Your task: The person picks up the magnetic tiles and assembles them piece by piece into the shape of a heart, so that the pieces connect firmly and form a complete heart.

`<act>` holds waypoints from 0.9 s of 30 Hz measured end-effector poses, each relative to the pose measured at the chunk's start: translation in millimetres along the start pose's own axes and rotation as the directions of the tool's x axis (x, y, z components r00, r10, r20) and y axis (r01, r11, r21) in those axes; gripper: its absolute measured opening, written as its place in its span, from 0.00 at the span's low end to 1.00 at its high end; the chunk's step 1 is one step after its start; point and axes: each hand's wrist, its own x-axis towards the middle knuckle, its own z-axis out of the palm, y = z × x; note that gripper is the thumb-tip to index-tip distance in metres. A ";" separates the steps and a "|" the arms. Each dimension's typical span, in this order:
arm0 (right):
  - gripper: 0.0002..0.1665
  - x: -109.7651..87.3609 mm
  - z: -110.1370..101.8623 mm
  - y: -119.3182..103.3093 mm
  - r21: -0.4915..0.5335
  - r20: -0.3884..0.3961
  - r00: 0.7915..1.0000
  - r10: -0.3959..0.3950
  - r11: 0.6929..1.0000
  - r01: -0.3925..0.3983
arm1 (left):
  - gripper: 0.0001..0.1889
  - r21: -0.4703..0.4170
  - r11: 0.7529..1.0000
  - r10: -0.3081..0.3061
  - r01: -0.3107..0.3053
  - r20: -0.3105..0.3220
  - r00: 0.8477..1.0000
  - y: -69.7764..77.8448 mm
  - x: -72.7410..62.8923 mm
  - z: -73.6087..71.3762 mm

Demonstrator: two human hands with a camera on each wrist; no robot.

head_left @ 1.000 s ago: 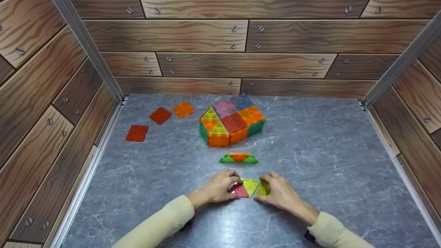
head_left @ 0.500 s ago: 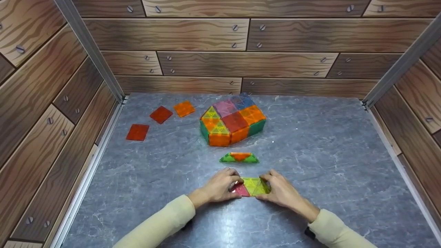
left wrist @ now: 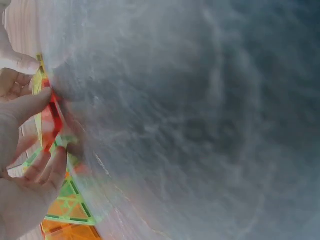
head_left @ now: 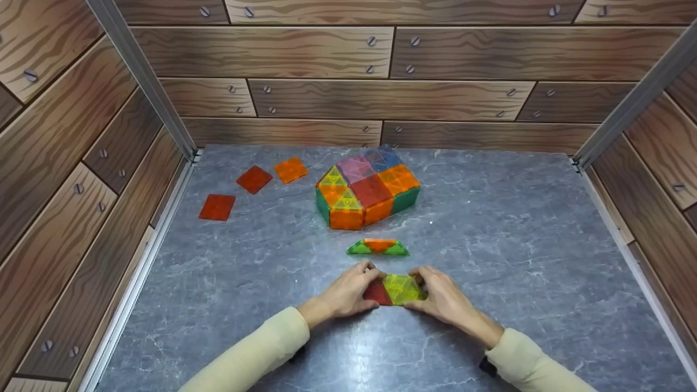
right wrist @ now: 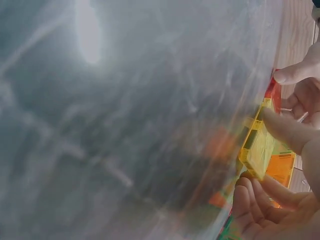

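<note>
In the head view, a row of translucent magnetic triangle tiles lies between the two hands, edge to edge. My left hand (head_left: 346, 292) pinches the red triangle tile (head_left: 377, 294) at its left end, thumb at the near edge and fingers at the far edge. At the other end, my right hand (head_left: 444, 298) pinches the yellow triangle tiles (head_left: 402, 289) the same way. The left wrist view shows the red tile (left wrist: 51, 117) between thumb and fingertips. In the right wrist view, the thumb and fingers hold a yellow tile (right wrist: 259, 145). The hands cover the row's outer ends.
Just beyond the hands stands a small green and orange tile piece (head_left: 378, 247). Behind it sits a larger multicoloured tile structure (head_left: 370, 190). Two red square tiles (head_left: 217, 207) and an orange square tile (head_left: 291, 170) lie at the back left. Wood-patterned walls (head_left: 326, 54) enclose the table.
The right hand has brought its yellow tile left against the other yellow one, closing the gap. The joined row has then shifted slightly away from the body, and its red tile looks darker.
</note>
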 end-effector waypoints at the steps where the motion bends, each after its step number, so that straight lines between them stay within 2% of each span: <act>1: 0.34 0.9 0.0 -0.1 0.022 -0.007 1.000 0.001 1.000 -0.001 | 0.29 -0.015 1.000 -0.005 0.005 -0.003 1.000 0.0 -0.4 -0.3; 14: 0.22 13.6 -3.4 -6.1 0.215 -0.034 0.999 0.040 0.976 -0.032 | 0.38 -0.151 0.980 -0.136 0.128 -0.045 0.990 -3.1 -6.1 -4.0; 18: 0.17 15.3 -3.3 -6.4 0.258 -0.037 0.997 0.071 0.964 -0.059 | 0.36 -0.173 0.978 -0.128 0.113 -0.079 0.989 -5.1 -6.9 -4.5; 23: 0.13 15.7 -3.2 -8.0 0.285 -0.044 0.996 0.084 0.956 -0.068 | 0.24 -0.203 0.977 -0.087 0.057 -0.143 0.986 -8.1 -7.6 -5.1; 27: 0.10 17.4 -2.3 -8.2 0.298 -0.049 0.996 0.074 0.953 -0.056 | 0.13 -0.219 0.976 -0.069 0.023 -0.205 0.976 -10.1 -7.5 -7.2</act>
